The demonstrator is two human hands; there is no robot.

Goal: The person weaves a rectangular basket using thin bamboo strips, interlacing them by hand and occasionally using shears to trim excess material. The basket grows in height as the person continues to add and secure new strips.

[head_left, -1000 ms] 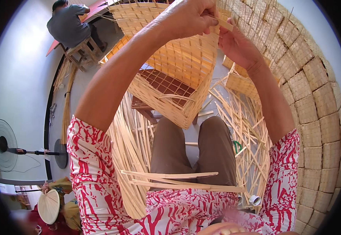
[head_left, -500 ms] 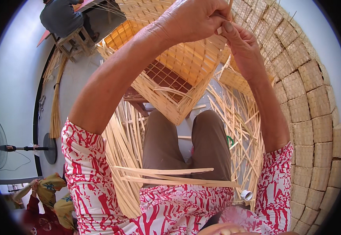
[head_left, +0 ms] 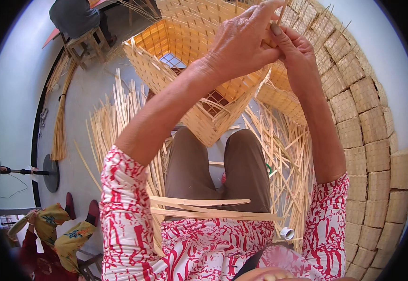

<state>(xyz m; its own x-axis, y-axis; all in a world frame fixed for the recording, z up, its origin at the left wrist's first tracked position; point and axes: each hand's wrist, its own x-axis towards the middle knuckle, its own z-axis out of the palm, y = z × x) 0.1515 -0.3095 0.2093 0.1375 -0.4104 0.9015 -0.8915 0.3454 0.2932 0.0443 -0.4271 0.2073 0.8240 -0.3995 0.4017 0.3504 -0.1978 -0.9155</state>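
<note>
A large woven bamboo basket [head_left: 207, 126] stands tilted in front of my knees, its open side towards me and a corner pointing at me. Both my hands are raised at its far right rim. My left hand [head_left: 246, 42] is bent round a thin upright bamboo strip [head_left: 282, 13], the index finger reaching up along it. Close against it, my right hand [head_left: 294, 49] is closed, with the thumb pressed on the strip's lower end. My fingers hide where the strip meets the weave. Two flat bamboo splints [head_left: 213, 215] lie across my lap.
Loose splints [head_left: 286, 154] cover the floor on both sides of my legs. Stacked woven pieces [head_left: 368, 150] line the right wall. At left stand a fan [head_left: 14, 171] and a tied strip bundle [head_left: 61, 122]. One person [head_left: 75, 18] sits far left, another [head_left: 49, 243] near left.
My left forearm has swung right and my left fingers have opened out somewhat along the strip. The basket has shifted slightly, and both hands appear a little lower and farther right.
</note>
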